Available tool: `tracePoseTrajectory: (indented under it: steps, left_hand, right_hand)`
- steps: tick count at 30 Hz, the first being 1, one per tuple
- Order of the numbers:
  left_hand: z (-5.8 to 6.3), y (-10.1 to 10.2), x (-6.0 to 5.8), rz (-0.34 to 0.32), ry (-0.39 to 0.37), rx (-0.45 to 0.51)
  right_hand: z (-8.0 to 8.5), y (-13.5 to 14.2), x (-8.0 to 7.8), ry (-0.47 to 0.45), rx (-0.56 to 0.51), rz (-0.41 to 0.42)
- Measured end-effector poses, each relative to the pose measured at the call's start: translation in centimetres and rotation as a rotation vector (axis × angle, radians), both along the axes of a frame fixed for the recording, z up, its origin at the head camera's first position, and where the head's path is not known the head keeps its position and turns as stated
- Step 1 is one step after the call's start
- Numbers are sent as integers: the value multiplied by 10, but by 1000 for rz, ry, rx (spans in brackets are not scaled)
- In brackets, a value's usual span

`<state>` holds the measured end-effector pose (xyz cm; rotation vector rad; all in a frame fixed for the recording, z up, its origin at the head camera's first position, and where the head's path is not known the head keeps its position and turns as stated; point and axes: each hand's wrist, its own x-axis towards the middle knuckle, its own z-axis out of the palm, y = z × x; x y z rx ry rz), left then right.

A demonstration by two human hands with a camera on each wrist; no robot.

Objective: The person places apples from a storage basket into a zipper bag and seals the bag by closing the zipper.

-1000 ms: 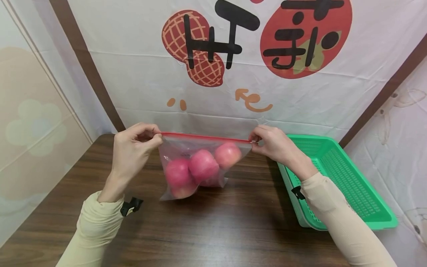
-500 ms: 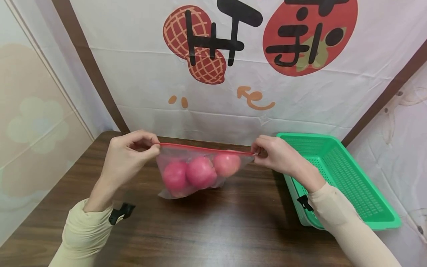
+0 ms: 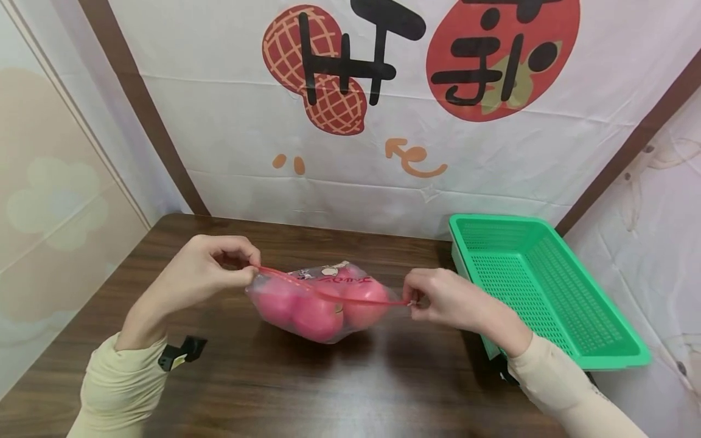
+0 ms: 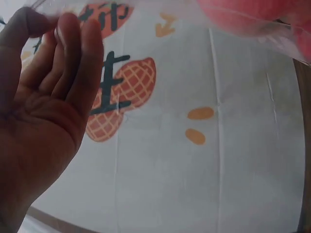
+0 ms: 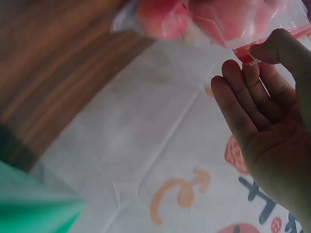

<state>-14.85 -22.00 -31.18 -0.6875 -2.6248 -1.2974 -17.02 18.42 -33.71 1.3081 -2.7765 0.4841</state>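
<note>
A clear zip bag with a red zip strip along its mouth hangs between my hands in the head view. Several pinkish-red apples fill it, and dark print shows on its far side. My left hand pinches the left end of the red strip between thumb and fingertips. At the other end, my right hand pinches the strip's corner; in the right wrist view the thumb presses a small tab there. The strip sags across the apples. Whether the bag's underside touches the table cannot be told.
A green plastic basket with perforated walls stands on the right of the brown wooden table, close to my right forearm. Behind the table hangs a white printed cloth.
Both hands have come down and nearer to me, the right one more. The bag has tipped, so its red strip now crosses in front of the apples and its printed side shows.
</note>
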Motion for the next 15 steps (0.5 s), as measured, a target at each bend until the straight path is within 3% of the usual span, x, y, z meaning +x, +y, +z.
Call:
tracePoseTrajectory:
  steps: [5, 12, 15]
  left_hand:
    - [-12, -13, -3, -65, -77, -81]
    - [-37, -29, -13, -31, -152, -202]
    - [-47, -37, -19, -51, -184, -244]
  right_hand:
    - [-23, -16, 5, 5, 21, 59]
    - [-53, -38, 7, 126, 73, 51]
    - [-65, -45, 6, 171, 74, 40]
